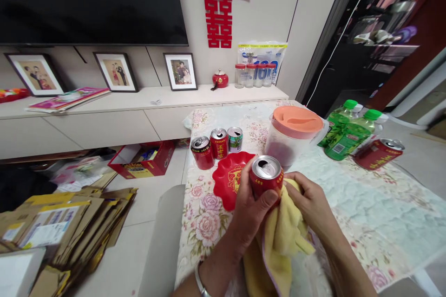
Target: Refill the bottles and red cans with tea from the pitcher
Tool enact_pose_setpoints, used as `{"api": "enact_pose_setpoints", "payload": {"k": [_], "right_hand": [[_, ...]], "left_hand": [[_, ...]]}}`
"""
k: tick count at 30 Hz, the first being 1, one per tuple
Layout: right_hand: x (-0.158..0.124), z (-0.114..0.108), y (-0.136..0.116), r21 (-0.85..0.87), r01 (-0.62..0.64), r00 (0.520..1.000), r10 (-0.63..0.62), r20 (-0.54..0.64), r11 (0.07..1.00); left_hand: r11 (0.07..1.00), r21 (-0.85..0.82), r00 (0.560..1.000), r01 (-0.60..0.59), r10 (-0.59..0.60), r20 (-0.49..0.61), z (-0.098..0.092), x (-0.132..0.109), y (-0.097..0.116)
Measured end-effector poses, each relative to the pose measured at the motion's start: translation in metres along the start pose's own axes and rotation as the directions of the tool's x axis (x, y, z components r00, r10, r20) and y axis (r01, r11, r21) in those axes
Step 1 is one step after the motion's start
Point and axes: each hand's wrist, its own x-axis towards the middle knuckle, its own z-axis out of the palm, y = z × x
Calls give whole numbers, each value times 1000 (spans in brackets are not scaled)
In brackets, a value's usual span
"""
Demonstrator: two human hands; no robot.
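My left hand (251,209) is wrapped round an opened red drink can (266,174), held upright above the table's near part. Bunched in my right hand (308,199) is a yellow cloth (284,227), pressed against the can's right side and hanging down below it. Just behind the can lies a red scalloped plate (223,181), partly covered by my left hand. Beyond the plate stand two red cans, one black-rimmed (202,153) and one plain red (219,143), with a green-and-white can (235,139) beside them. All three have opened tops.
A clear pitcher with an orange lid (296,123) stands behind my hands. To the right are green-capped bottles (351,132) and a red can lying tilted (378,153). A flowered tablecloth (205,222) covers the table. Flattened cardboard (80,218) is piled on the floor, left.
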Motion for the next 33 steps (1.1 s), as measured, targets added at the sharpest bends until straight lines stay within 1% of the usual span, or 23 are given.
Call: {"api": "enact_pose_setpoints", "payload": {"k": [2,5,8,11,14,17,19,21,23,24,25,27,29,33], "right_hand": [[1,2,0,-84,58,998,-59,-7,995],[-1,4,-3,-170,165,982,-179,-67,971],[-8,3,-10,-173,253,953,-276,-126,952],[-16,2,-18,-138,334,920,-355,-167,932],[-22,0,-26,-142,417,873,-439,-211,898],[-29,-2,-34,-195,495,811,-531,-247,847],[-32,-3,-39,-248,548,763,-599,-244,799],[-34,-4,-43,-305,599,714,-666,-215,741],[-32,-3,-43,-338,627,683,-703,-195,702],[-31,-3,-41,-333,625,686,-701,-197,706],[-28,-3,-38,-314,616,699,-685,-206,723],[-23,-3,-31,-254,575,748,-626,-220,778],[-18,-3,-22,-206,521,803,-558,-209,828],[-8,-3,-9,-190,411,890,-438,-127,892]], "left_hand": [[1000,3,999,-2,3,-54,-1,1,-2],[997,72,993,37,-28,-115,0,1,-1],[984,153,992,85,-69,-109,3,0,4],[976,197,992,99,-82,-92,5,-2,11],[961,259,994,98,-80,-78,6,-5,13],[954,285,996,91,-83,-39,6,-6,13],[965,253,998,67,-70,5,7,-5,11],[979,200,998,36,-47,52,7,-5,10],[989,145,996,21,-33,86,7,-4,9],[993,118,995,26,-37,95,7,-3,8],[995,93,994,39,-48,95,6,-3,7],[997,50,994,66,-70,82,5,-2,6],[997,25,996,68,-69,61,3,-1,5],[1000,-5,1000,14,-14,0,1,1,2]]}}
